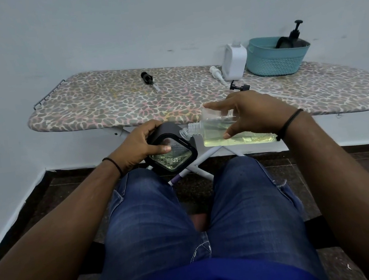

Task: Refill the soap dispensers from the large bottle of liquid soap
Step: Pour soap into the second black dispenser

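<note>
My left hand (138, 147) grips a black square soap dispenser (171, 152) with a clear window, held above my knees. My right hand (249, 111) holds a clear bottle (232, 133) of pale yellow liquid soap, tipped on its side, thumb under it and fingers over it. The bottle's threaded open neck (188, 131) rests at the dispenser's top edge. A large white bottle (234, 61) stands uncapped on the ironing board (115, 102), with a white pump (217, 73) lying beside it.
A teal basket (272, 62) at the board's right holds a black pump dispenser (294, 33). Two black pump heads lie on the board, one (148, 78) at the middle and one (240, 86) near my right hand. My legs in jeans fill the foreground.
</note>
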The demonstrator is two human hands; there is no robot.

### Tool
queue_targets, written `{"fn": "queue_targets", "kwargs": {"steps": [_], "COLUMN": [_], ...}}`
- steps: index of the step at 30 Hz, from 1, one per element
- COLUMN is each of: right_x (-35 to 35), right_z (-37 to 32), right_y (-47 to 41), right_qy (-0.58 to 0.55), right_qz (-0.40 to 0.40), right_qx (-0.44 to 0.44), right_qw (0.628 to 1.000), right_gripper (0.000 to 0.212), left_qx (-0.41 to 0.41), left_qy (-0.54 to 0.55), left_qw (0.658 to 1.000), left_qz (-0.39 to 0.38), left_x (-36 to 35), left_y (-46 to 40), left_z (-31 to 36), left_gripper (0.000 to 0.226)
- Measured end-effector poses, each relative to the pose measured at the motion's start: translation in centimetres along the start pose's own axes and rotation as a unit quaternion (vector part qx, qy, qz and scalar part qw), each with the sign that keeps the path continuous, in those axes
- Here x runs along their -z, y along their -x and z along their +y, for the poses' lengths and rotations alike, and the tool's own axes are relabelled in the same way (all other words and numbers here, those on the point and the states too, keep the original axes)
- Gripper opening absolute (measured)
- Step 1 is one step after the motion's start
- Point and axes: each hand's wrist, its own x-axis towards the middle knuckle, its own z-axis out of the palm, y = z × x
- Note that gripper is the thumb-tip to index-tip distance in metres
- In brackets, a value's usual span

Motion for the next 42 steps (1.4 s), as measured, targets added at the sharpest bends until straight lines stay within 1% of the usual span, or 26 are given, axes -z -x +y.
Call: {"fn": "queue_targets", "kwargs": {"steps": [5,15,42], "right_x": [0.08,0.12,0.32], "right_z": [-0.03,-0.03,-0.13], "right_y": [0.04,0.08,0.21], "right_qy": [0.002,0.003,0.000], "right_qz": [0.001,0.000,0.000], "right_qx": [-0.001,-0.001,-0.006], "right_qw": [1.000,1.000,1.000], "right_gripper": [0.086,0.086,0.085], "left_qx": [0.000,-0.003,-0.003], "left_qy": [-0.001,-0.001,-0.008], "left_qw": [1.000,1.000,1.000], "left_qz": [-0.001,-0.003,0.001], "left_x": [-0.07,-0.20,-0.26], "left_y": [0.04,0.12,0.15], "left_z": [0.09,0.35,0.45], "left_gripper": [0.045,0.044,0.045]}}
